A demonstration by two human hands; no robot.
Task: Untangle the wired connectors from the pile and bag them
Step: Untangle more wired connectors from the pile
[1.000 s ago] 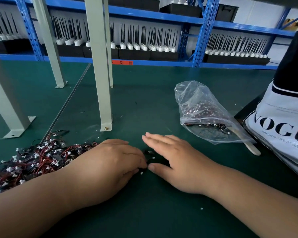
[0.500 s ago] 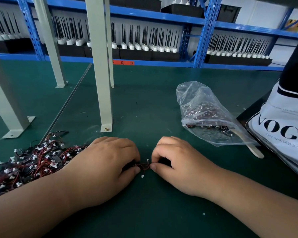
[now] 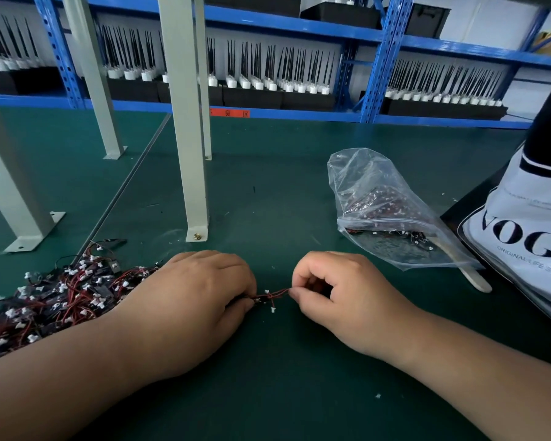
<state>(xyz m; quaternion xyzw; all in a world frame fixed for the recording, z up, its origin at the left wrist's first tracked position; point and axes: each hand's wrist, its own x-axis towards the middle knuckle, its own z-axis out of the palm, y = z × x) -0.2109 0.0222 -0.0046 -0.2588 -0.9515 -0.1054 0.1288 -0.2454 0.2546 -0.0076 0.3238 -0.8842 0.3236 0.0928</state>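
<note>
- Hands first: my left hand [image 3: 201, 297] is closed over a few wired connectors [image 3: 268, 299] and pins them to the green mat [image 3: 268, 192], so my right hand [image 3: 341, 297] can pinch the red wire and pull it free.
- I keep the tangled pile [image 3: 51, 297] just beside my left wrist, for short reach.
- I left the clear zip bag [image 3: 385, 211], partly filled, lying near the right hand, ready for this piece.
- One white plug [image 3: 272, 310] hangs under the stretched wire.
</note>
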